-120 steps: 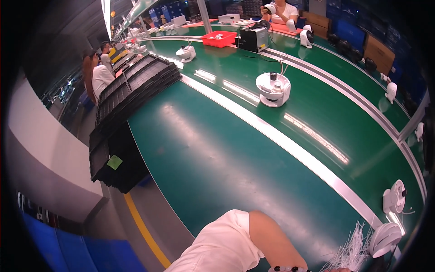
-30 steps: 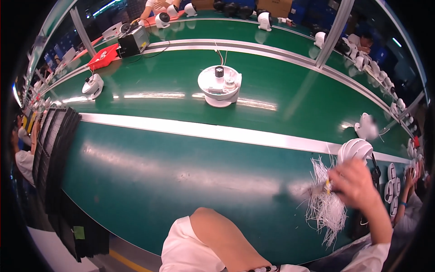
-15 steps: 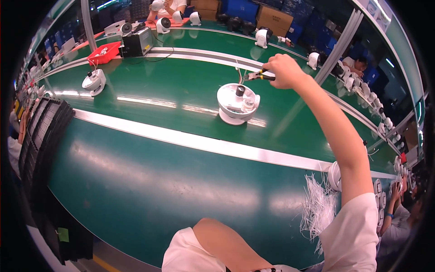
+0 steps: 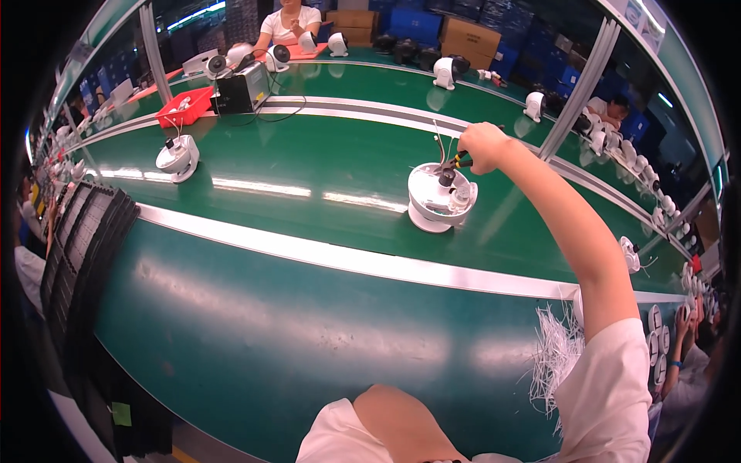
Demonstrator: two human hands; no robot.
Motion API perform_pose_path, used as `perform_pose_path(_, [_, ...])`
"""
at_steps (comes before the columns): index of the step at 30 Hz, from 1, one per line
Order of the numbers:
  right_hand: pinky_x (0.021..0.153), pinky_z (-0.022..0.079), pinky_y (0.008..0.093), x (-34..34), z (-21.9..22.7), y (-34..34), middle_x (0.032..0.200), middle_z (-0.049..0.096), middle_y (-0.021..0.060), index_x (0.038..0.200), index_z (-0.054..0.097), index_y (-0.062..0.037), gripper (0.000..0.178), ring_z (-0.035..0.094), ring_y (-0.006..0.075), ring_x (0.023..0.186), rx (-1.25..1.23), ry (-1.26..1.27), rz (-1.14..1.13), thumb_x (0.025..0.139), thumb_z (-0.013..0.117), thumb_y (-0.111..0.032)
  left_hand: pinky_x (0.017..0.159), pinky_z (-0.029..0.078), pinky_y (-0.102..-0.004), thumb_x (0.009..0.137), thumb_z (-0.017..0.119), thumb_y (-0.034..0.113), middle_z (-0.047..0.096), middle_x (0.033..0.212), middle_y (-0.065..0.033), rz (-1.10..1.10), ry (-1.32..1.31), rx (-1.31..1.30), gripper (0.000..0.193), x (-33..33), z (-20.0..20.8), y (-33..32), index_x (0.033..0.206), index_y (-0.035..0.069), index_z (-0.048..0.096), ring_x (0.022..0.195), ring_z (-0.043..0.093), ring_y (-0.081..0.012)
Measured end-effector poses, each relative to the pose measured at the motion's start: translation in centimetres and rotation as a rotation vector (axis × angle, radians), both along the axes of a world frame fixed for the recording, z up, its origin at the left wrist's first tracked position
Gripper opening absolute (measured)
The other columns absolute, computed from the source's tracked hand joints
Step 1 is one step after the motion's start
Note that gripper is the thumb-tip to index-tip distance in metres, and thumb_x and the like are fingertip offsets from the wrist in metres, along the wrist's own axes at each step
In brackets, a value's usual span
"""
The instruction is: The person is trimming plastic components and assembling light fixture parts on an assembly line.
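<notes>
In my right hand (image 4: 485, 147) is a pair of pliers (image 4: 460, 160) with black and yellow handles, fingers closed round the grips. Its jaws are at the wires (image 4: 439, 143) that rise from a white round camera-like housing (image 4: 429, 214). Open at the top, this housing shows a black cylinder (image 4: 447, 177) and clear parts inside, and it stands on the green conveyor. Whether the jaws pinch a wire is too small to tell. My left arm (image 4: 397, 417) bends at the lower edge; the left hand itself is out of view.
A similar white housing (image 4: 178, 158) stands farther left on the belt (image 4: 309, 154). Cut white ties or strips (image 4: 554, 359) are heaped near my right elbow. Black trays (image 4: 89, 247) stack at left. A red bin (image 4: 185, 106) sits beside a black box (image 4: 241, 89). Other people work around.
My right hand and the pliers have come down nearer the housing's black cylinder. Both housings appear farther right, and the whole view has shifted somewhat.
</notes>
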State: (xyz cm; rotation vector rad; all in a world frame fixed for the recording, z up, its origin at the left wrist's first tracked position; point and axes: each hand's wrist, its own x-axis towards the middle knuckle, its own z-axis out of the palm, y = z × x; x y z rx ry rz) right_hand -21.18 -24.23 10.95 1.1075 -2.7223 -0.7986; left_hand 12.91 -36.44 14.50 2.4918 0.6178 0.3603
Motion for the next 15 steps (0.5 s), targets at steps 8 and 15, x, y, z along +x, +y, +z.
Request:
perform_pose_path(8, [0.058, 0.047, 0.0339, 0.6, 0.0, -2.1, 0.065, 0.059, 0.0085, 0.064, 0.061, -0.0086, 0.016, 0.059, 0.0246, 0.066, 0.100, 0.069, 0.021, 0.049, 0.066, -0.012, 0.079, 0.042, -0.0329, 0.084, 0.050, 0.020, 0.059, 0.090, -0.0104, 0.061, -0.042, -0.063, 0.018, -0.1, -0.3, -1.8, 0.092, 0.007, 0.060, 0.088, 0.054, -0.0230])
perform_pose_path(15, [0.061, 0.049, 0.0344, 2.1, 0.7, -1.8, 0.069, 0.060, 0.0102, 0.063, 0.062, -0.0069, 0.014, 0.060, 0.0258, 0.070, 0.104, 0.091, 0.013, 0.050, 0.066, -0.009, 0.078, 0.043, -0.0334, 0.084, 0.050, 0.019, 0.059, 0.088, -0.0107, 0.117, -0.077, -0.117, 0.017, -0.2, -0.8, -3.6, 0.090, 0.006, 0.060, 0.087, 0.055, -0.0235])
